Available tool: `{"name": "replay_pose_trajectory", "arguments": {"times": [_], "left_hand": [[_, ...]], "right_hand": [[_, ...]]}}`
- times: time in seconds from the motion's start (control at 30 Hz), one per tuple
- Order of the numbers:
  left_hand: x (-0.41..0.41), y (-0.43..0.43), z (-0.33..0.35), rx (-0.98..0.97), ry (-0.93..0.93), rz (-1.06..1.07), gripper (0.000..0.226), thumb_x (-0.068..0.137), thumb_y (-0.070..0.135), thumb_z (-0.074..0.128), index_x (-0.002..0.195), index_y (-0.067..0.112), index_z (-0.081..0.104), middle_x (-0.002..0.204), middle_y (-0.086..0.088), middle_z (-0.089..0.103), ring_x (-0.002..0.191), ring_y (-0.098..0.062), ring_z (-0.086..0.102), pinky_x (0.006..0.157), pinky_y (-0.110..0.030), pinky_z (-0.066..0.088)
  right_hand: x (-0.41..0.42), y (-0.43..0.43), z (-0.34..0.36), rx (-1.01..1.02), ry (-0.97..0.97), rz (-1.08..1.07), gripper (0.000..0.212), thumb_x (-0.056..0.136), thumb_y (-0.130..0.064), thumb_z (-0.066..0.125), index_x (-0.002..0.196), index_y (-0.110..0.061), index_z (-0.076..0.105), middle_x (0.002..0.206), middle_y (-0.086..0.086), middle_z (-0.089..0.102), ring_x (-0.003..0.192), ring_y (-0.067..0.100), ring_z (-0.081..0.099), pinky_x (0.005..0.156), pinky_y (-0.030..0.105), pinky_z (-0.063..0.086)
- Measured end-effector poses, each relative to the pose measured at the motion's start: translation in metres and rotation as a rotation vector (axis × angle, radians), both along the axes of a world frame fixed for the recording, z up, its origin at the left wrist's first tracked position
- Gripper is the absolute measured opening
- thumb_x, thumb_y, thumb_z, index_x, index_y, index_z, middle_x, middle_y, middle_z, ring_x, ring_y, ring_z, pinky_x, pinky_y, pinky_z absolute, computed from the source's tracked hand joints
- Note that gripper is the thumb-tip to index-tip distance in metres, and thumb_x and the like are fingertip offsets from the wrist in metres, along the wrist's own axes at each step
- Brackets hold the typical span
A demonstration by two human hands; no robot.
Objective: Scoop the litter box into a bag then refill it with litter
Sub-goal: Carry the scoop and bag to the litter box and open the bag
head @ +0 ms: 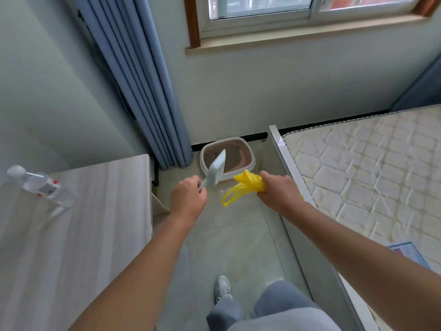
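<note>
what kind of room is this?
Most likely a bedroom in a home: a bare mattress on a bed frame at right, blue curtains beside a window, and a litter box on the tiled floor.

Grey trousers (281, 303), white sneaker (223, 288)

One litter box (252, 161), one scoop (217, 171), one yellow bag (249, 181), one bottle (39, 185), two hands (188, 198) (279, 192).
</note>
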State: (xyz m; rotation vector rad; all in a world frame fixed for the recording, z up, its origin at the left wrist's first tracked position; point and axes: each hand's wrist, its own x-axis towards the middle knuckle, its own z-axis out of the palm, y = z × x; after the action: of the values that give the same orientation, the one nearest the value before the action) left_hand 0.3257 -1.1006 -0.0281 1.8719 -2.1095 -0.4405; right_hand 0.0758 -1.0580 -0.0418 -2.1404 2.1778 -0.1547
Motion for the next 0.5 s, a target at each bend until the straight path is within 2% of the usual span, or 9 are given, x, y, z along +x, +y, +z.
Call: {"name": "replay_pose_trajectory", "arguments": {"times": [0.13, 0.4, 0.5], "left_hand": [[-0.012, -0.038, 0.001, 0.004, 0.03, 0.01, 0.012, 0.088, 0.021, 0.06, 0.08, 0.013, 0.062, 0.08, -0.005, 0.066, 0.076, -0.03, 0.06, 0.064, -0.037, 0.047], [-0.038, -0.103, -0.011, 0.075, 0.027, 0.078, 0.015, 0.089, 0.023, 0.062, 0.077, 0.015, 0.06, 0.074, -0.003, 0.064, 0.07, -0.029, 0.06, 0.062, -0.039, 0.053], [-0.05, -0.128, -0.015, 0.093, -0.005, 0.125, 0.014, 0.09, 0.022, 0.062, 0.078, 0.015, 0.06, 0.074, -0.002, 0.063, 0.07, -0.027, 0.055, 0.058, -0.033, 0.043]], "right_hand": [[-0.009, -0.033, -0.005, 0.003, 0.0, -0.015, 0.023, 0.086, -0.032, 0.059, 0.104, -0.019, 0.053, 0.086, 0.001, 0.07, 0.082, 0.029, 0.066, 0.068, 0.033, 0.036], [-0.038, -0.114, -0.023, 0.033, -0.057, 0.012, 0.019, 0.087, -0.031, 0.059, 0.098, -0.019, 0.049, 0.083, 0.001, 0.068, 0.08, 0.03, 0.064, 0.066, 0.033, 0.03], [-0.052, -0.148, -0.036, 0.068, -0.087, 0.023, 0.021, 0.086, -0.033, 0.059, 0.099, -0.019, 0.05, 0.084, 0.001, 0.068, 0.082, 0.03, 0.065, 0.068, 0.034, 0.036]]}}
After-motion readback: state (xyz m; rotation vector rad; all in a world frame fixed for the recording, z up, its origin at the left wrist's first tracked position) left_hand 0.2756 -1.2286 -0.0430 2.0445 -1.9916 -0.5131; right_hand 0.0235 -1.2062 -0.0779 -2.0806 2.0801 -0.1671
